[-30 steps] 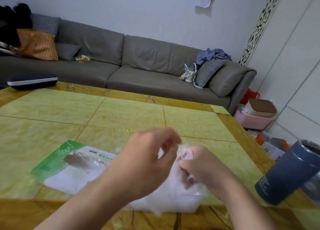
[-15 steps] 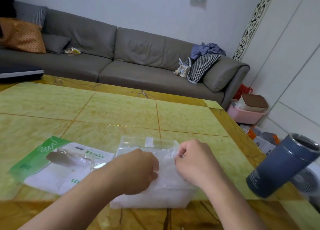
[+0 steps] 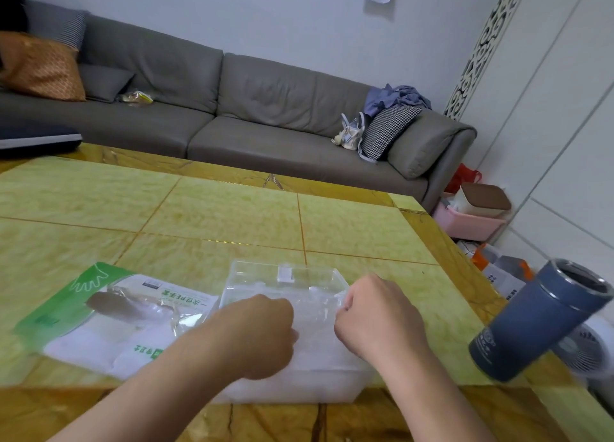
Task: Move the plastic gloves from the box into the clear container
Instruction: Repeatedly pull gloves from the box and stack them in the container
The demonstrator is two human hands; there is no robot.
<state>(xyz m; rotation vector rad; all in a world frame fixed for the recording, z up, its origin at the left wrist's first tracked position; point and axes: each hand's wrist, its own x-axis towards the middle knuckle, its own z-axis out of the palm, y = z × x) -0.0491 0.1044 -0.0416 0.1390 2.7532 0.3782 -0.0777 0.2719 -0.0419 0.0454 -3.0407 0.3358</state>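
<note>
Both my curled fists, left hand and right hand, press filmy plastic gloves directly beneath into the clear rectangular container; grip unclear.

Table and room count, by kind.
Hands: two, left hand and right hand. Clear container: one, at 6 o'clock, with a wad of plastic gloves inside, number not countable. Glove package: one, flat, at 8 o'clock. Blue tumbler: one, at 4 o'clock. Table: one. Sofa: one, at 12 o'clock. Cushions in view: four. Pink bin: one, at 3 o'clock. Small fan: one, at 4 o'clock.
</note>
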